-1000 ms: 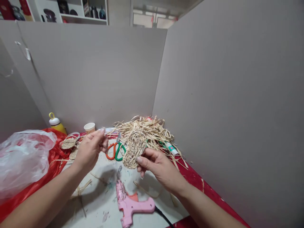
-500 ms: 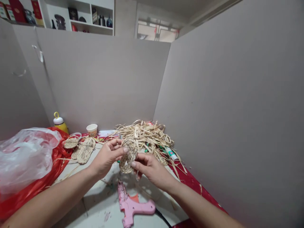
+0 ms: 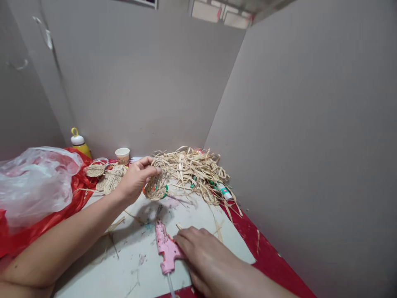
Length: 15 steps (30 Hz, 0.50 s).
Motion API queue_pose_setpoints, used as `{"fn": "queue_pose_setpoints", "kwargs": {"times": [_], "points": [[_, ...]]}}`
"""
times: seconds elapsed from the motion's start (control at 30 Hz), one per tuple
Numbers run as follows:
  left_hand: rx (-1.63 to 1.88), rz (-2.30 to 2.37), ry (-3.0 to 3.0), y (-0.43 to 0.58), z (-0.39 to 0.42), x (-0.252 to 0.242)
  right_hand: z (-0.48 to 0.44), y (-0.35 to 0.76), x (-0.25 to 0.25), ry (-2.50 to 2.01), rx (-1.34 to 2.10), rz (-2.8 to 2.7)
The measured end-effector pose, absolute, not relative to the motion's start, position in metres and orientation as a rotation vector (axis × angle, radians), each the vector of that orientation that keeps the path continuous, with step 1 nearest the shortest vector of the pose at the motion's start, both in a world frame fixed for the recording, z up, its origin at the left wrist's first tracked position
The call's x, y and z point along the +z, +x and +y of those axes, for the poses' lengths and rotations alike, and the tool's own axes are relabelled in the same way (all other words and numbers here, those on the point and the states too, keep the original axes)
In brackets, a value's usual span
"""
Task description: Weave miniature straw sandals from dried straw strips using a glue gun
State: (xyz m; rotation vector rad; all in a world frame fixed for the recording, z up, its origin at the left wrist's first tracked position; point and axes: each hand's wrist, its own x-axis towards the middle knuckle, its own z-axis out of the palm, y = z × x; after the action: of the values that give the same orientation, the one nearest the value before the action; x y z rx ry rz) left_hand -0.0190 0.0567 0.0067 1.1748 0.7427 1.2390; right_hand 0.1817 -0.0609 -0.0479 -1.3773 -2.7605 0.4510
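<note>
My left hand (image 3: 136, 179) pinches a coiled, braided straw piece (image 3: 157, 184) by its upper edge, thumb in front, holding it up over the white board (image 3: 130, 252). Something green and orange, partly hidden, shows behind the piece. Over the handle of a pink hot glue gun (image 3: 167, 252) lies my right hand (image 3: 204, 256), its fingers curled round the grip and largely hidden. The gun rests on the board with its nozzle pointing away from me, and a clear glue stick sticks out of its rear.
A heap of dry straw strips (image 3: 189, 169) lies at the back, with a white-and-green tube (image 3: 225, 191) beside it. At left are plastic bags (image 3: 37, 186), more braided pieces (image 3: 111, 178), a paper cup (image 3: 123, 156) and a yellow bottle (image 3: 80, 145). Grey partitions (image 3: 139, 91) enclose the table.
My right hand has let go of the braided piece and come down onto the glue gun's handle. My left hand still holds the piece. The view has tilted downward.
</note>
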Motion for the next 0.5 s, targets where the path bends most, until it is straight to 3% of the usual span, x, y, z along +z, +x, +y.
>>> {"fn": "queue_pose_setpoints", "kwargs": {"times": [0.27,0.5], "points": [[1.177,0.695,1.145,-0.02,0.049,0.007,-0.043,0.157,-0.082,-1.406,0.213,-2.877],[1.247,0.704,1.195,-0.026,0.053,0.006,-0.049,0.211,-0.085,-1.353,0.606,-2.388]]}}
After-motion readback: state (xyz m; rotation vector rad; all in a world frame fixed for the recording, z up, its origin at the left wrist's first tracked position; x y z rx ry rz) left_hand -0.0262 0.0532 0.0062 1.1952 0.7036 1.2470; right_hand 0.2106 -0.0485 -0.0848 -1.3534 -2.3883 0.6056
